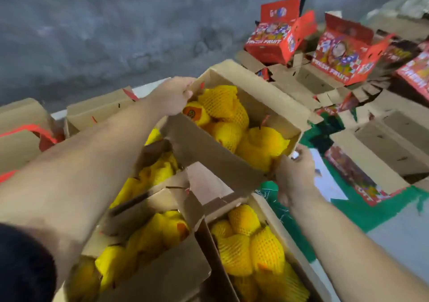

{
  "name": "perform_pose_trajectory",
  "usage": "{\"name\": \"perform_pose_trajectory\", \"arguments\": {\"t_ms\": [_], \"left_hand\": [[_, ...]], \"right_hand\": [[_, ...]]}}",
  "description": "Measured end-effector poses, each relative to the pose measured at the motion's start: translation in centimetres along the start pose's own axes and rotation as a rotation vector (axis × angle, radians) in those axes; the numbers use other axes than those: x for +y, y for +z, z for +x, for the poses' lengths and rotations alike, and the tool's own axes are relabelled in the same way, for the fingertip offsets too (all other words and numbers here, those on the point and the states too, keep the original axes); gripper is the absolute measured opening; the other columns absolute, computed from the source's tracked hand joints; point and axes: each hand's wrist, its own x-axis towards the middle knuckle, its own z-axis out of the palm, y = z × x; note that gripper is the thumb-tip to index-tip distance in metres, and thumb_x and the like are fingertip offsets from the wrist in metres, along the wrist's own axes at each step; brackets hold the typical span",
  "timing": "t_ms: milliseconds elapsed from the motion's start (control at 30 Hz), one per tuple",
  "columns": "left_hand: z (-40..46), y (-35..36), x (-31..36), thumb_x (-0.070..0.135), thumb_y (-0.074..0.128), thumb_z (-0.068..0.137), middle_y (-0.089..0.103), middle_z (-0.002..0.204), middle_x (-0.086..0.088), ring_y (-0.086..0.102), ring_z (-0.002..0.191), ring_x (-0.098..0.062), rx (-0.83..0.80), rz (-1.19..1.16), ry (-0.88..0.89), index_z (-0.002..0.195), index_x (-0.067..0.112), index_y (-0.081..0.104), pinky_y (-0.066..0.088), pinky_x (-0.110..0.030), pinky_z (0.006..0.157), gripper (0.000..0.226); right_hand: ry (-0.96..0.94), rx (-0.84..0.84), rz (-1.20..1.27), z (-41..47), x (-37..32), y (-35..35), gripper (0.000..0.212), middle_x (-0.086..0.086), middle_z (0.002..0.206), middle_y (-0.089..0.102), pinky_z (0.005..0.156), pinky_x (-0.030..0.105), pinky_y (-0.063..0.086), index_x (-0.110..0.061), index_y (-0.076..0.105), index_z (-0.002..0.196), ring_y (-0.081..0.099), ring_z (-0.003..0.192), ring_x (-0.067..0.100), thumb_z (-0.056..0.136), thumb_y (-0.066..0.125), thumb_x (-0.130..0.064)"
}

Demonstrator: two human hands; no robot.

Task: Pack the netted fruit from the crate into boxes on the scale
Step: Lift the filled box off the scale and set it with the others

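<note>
A brown cardboard box [276, 107] full of fruit in yellow foam nets [222, 107] is tilted and held up in the middle of the view. My left hand [173, 95] grips its far left corner. My right hand [293, 174] grips its near right corner. Below it stand other open boxes packed with netted fruit: one at the lower right [276, 218], one at the lower left [148, 271], and one [153, 171] partly hidden under the lifted box. No scale or crate is visible.
Closed brown boxes [21, 125] stand at the left by the grey wall. Red "FRESH FRUIT" cartons [278, 37] and flattened cardboard [390, 144] lie piled at the right. A green sheet [376, 211] covers the floor at the right.
</note>
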Motion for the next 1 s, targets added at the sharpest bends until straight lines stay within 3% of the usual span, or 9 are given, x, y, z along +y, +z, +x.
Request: {"name": "perform_pose_trajectory", "arguments": {"t_ms": [100,300,367,467,600,700,767,900,1000], "left_hand": [[3.4,2.5,-1.6,0.02,0.053,0.106,0.062,0.141,-0.012,0.055,0.13,-0.039,-0.088,0.118,-0.013,0.144,0.025,0.058,0.045,-0.045,0.103,0.039],[6.0,11.0,-2.4,0.023,0.057,0.104,0.069,0.124,-0.004,0.068,0.109,-0.031,-0.134,0.081,-0.076,0.137,0.032,0.063,0.051,-0.033,0.08,0.035],[5.9,13.8,-4.0,0.021,0.059,0.104,0.071,0.118,-0.004,0.069,0.105,-0.029,-0.146,0.067,-0.131,0.132,0.028,0.067,0.051,-0.033,0.08,0.03],[5.0,16.8,-7.1,0.017,0.055,0.103,0.069,0.113,-0.008,0.066,0.105,-0.032,-0.199,0.099,-0.274,0.121,0.02,0.068,0.044,-0.035,0.075,0.023],[4.1,17.9,-8.6,0.02,0.055,0.099,0.066,0.118,-0.007,0.062,0.111,-0.036,-0.14,0.238,-0.361,0.125,0.027,0.06,0.039,-0.038,0.075,0.027],[3.1,18.4,-7.8,0.02,0.057,0.098,0.058,0.138,-0.012,0.054,0.129,-0.036,-0.14,0.218,-0.325,0.141,0.021,0.048,0.045,-0.049,0.1,0.044],[1.2,18.4,-6.9,0.027,0.055,0.102,0.045,0.153,-0.012,0.039,0.142,-0.038,-0.089,0.195,-0.336,0.153,0.021,0.035,0.037,-0.052,0.112,0.055],[-4.1,18.5,-4.0,0.037,0.047,0.104,0.02,0.167,-0.013,0.01,0.155,-0.038,-0.136,0.127,-0.312,0.156,0.024,0.037,0.016,-0.056,0.125,0.054],[-8.3,19.2,-1.0,0.042,0.044,0.105,0.013,0.171,-0.008,0.001,0.158,-0.033,-0.193,0.085,-0.366,0.159,0.03,0.029,0.008,-0.053,0.128,0.057]], "right_hand": [[0.226,0.034,0.107,0.0,4.7,4.6,0.026,0.026,0.11,0.064,0.079,0.057,0.06,-0.011,0.051,0.115,0.067,0.095,0.041,0.093,0.056,0.001],[0.711,0.0,-0.094,1.0,10.2,7.7,0.038,0.022,0.109,0.065,0.084,0.053,0.061,-0.005,0.06,0.115,0.068,0.093,0.04,0.079,0.064,0.005],[0.758,0.015,-0.031,0.9,10.3,8.4,0.03,0.021,0.104,0.067,0.067,0.043,0.064,-0.005,0.063,0.114,0.069,0.083,0.035,0.086,0.064,0.002],[0.746,-0.131,-0.019,0.8,9.6,9.1,0.035,0.01,0.117,0.063,0.073,0.029,0.059,-0.01,0.061,0.129,0.065,0.09,0.026,0.095,0.063,-0.018],[0.825,-0.401,-0.076,-0.3,8.9,10.0,0.044,0.024,0.122,0.065,0.055,0.02,0.056,0.003,0.055,0.134,0.063,0.071,0.019,0.09,0.059,0.01],[0.728,-0.506,-0.278,-1.3,6.4,9.8,0.027,0.027,0.127,0.062,0.047,0.011,0.047,-0.007,0.062,0.125,0.062,0.068,0.004,0.099,0.058,-0.001],[0.638,-0.525,-0.324,-2.4,4.4,8.9,0.011,-0.001,0.107,0.065,0.043,0.006,0.037,-0.031,0.062,0.11,0.059,0.074,0.001,0.104,0.058,-0.022],[0.53,-0.432,-0.284,-1.6,4.2,7.8,0.039,-0.001,0.101,0.058,0.069,0.009,0.05,-0.025,0.05,0.129,0.064,0.087,0.0,0.095,0.068,-0.023],[0.271,-0.105,-0.459,0.4,4.5,8.2,0.088,0.013,0.141,0.041,0.111,0.048,0.04,-0.031,0.026,0.153,0.043,0.132,0.034,0.081,0.075,-0.022]]}}
